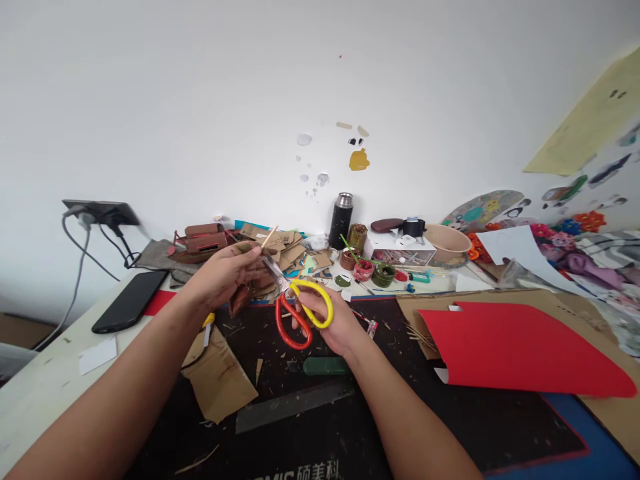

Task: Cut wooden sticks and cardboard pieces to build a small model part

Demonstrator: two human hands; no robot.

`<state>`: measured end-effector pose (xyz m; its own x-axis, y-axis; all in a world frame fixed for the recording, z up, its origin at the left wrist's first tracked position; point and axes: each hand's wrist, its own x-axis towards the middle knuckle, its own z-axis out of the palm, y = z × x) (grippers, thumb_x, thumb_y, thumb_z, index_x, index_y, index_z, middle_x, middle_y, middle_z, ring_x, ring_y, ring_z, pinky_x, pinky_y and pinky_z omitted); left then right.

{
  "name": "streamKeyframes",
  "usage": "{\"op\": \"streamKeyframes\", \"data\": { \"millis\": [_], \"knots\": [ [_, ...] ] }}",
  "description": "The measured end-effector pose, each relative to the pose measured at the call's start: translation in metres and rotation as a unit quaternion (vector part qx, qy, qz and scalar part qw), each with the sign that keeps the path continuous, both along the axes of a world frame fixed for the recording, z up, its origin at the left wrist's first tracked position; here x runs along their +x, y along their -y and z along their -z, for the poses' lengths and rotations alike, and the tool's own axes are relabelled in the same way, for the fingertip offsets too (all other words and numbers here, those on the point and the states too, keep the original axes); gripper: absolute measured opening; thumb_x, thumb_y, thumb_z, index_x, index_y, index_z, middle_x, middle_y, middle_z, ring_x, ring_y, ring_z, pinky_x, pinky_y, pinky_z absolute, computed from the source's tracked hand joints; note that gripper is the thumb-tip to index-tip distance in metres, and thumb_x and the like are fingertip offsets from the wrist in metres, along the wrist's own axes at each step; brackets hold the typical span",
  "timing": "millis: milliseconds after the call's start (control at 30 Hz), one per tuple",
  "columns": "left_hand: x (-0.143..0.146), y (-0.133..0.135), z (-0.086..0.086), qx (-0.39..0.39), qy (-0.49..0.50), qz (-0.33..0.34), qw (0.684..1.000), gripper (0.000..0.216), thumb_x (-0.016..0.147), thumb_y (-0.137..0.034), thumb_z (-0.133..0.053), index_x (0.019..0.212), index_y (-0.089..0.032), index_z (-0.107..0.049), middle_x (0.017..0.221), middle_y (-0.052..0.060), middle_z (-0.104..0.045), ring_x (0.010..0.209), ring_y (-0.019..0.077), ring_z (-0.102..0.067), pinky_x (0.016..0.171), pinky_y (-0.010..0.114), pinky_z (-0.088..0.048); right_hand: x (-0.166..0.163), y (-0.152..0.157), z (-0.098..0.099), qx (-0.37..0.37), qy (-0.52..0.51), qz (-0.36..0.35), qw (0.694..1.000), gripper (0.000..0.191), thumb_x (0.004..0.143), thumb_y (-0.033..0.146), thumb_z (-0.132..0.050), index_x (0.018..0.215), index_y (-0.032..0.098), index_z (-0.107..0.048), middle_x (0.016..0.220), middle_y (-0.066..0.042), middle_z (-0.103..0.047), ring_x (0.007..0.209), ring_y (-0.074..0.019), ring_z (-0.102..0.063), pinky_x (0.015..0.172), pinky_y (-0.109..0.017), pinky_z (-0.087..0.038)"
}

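My left hand [227, 272] is closed, with a thin wooden stick [269, 238] pinched between thumb and fingers, its end pointing up and right. My right hand [334, 319] grips a pair of scissors [320, 320] with one yellow and one red handle loop. The metal blades reach up and left to the left fingers, near the stick; whether they touch it I cannot tell. Below the hands, a green-handled utility knife [326, 365] lies on the black mat [280, 447], above a translucent ruler [295, 405]. A brown cardboard piece [220, 377] rests left of it.
Cardboard scraps [285, 248] are heaped behind my hands. A black thermos [341, 223] stands against the wall near open paint jars [384, 275]. Red paper [520, 347] lies on cardboard at right. A black phone [131, 301] sits at left, near plugged-in cables [90, 227].
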<state>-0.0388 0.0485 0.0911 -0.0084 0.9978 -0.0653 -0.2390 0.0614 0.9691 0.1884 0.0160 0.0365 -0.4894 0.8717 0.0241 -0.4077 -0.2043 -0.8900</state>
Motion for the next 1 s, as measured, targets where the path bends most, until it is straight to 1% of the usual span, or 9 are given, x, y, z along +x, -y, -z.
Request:
{"op": "streamKeyframes", "data": {
  "millis": [167, 333, 500, 633, 700, 767, 833, 900, 1000],
  "knots": [
    [0.009, 0.01, -0.008, 0.042, -0.002, 0.005, 0.999, 0.025, 0.081, -0.03, -0.084, 0.092, -0.016, -0.066, 0.103, 0.012, -0.08, 0.073, 0.0183, -0.075, 0.068, 0.032, -0.065, -0.005, 0.004, 0.006, -0.024, -0.019, -0.046, 0.998, 0.045, 0.081, 0.054, -0.087, 0.098, 0.018, -0.067, 0.074, 0.003, -0.063, 0.051, -0.0124, -0.062, 0.045, -0.022, -0.045],
    [0.023, 0.022, -0.015, 0.055, -0.007, 0.001, 0.998, 0.027, 0.081, -0.033, -0.083, 0.094, -0.018, -0.065, 0.098, 0.009, -0.079, 0.084, 0.0218, -0.077, 0.073, 0.034, -0.064, -0.009, 0.006, 0.011, -0.045, -0.04, -0.079, 0.995, 0.055, 0.081, 0.068, -0.082, 0.09, 0.021, -0.055, 0.066, 0.007, -0.057, 0.042, -0.0094, -0.053, 0.039, -0.021, -0.041],
    [0.035, 0.031, -0.017, 0.071, -0.019, -0.001, 0.997, 0.031, 0.08, -0.041, -0.083, 0.095, -0.021, -0.065, 0.101, 0.009, -0.078, 0.097, 0.0275, -0.077, 0.073, 0.035, -0.063, -0.014, 0.01, 0.014, -0.055, -0.024, -0.129, 0.99, 0.067, 0.076, 0.083, -0.076, 0.093, 0.021, -0.055, 0.076, 0.0, -0.069, 0.042, -0.0111, -0.056, 0.039, -0.023, -0.043],
    [0.035, 0.028, -0.016, 0.058, -0.019, 0.018, 0.998, 0.033, 0.077, -0.042, -0.086, 0.092, -0.021, -0.066, 0.106, 0.011, -0.079, 0.099, 0.0301, -0.077, 0.074, 0.039, -0.063, -0.015, 0.013, 0.015, -0.043, -0.04, -0.179, 0.982, 0.067, 0.08, 0.08, -0.076, 0.102, 0.019, -0.06, 0.08, -0.004, -0.073, 0.047, -0.0136, -0.063, 0.043, -0.024, -0.049],
    [0.027, 0.024, -0.02, 0.102, -0.018, -0.036, 0.994, 0.026, 0.077, -0.034, -0.086, 0.086, -0.019, -0.067, 0.106, 0.01, -0.08, 0.101, 0.0266, -0.076, 0.08, 0.036, -0.062, -0.014, 0.012, 0.015, -0.035, -0.046, -0.183, 0.981, 0.065, 0.081, 0.077, -0.077, 0.107, 0.018, -0.061, 0.082, -0.005, -0.074, 0.049, -0.0148, -0.065, 0.044, -0.024, -0.05],
    [0.014, 0.018, -0.027, 0.173, -0.005, -0.151, 0.973, 0.017, 0.077, -0.022, -0.086, 0.083, -0.018, -0.07, 0.102, 0.006, -0.08, 0.098, 0.0201, -0.075, 0.085, 0.031, -0.06, -0.011, 0.01, 0.015, -0.035, -0.049, -0.175, 0.983, 0.065, 0.082, 0.074, -0.078, 0.112, 0.019, -0.062, 0.082, -0.004, -0.074, 0.052, -0.0157, -0.067, 0.045, -0.024, -0.051],
    [-0.002, 0.013, -0.037, 0.219, 0.035, -0.237, 0.946, 0.012, 0.079, -0.013, -0.08, 0.08, -0.018, -0.069, 0.095, 0.004, -0.079, 0.088, 0.0177, -0.074, 0.077, 0.029, -0.06, -0.008, 0.005, 0.014, -0.033, -0.053, -0.152, 0.986, 0.067, 0.081, 0.076, -0.077, 0.114, 0.019, -0.063, 0.081, -0.003, -0.073, 0.054, -0.0163, -0.068, 0.046, -0.023, -0.051],
    [-0.016, 0.01, -0.044, 0.234, 0.056, -0.276, 0.931, 0.012, 0.08, -0.01, -0.077, 0.077, -0.015, -0.067, 0.077, 0.002, -0.073, 0.072, 0.0149, -0.069, 0.063, 0.026, -0.055, -0.003, 0.001, 0.013, -0.021, -0.053, -0.113, 0.992, 0.07, 0.082, 0.082, -0.071, 0.114, 0.02, -0.064, 0.081, -0.004, -0.072, 0.058, -0.0177, -0.069, 0.048, -0.024, -0.051],
    [-0.027, 0.007, -0.045, 0.232, 0.055, -0.256, 0.937, 0.013, 0.082, -0.008, -0.075, 0.077, -0.014, -0.066, 0.067, -0.001, -0.067, 0.062, 0.0119, -0.062, 0.056, 0.023, -0.051, 0.003, -0.005, 0.01, 0.001, -0.036, -0.053, 0.998, 0.076, 0.086, 0.09, -0.056, 0.113, 0.019, -0.066, 0.081, -0.007, -0.073, 0.07, -0.0229, -0.074, 0.055, -0.028, -0.055]
  ]
}}
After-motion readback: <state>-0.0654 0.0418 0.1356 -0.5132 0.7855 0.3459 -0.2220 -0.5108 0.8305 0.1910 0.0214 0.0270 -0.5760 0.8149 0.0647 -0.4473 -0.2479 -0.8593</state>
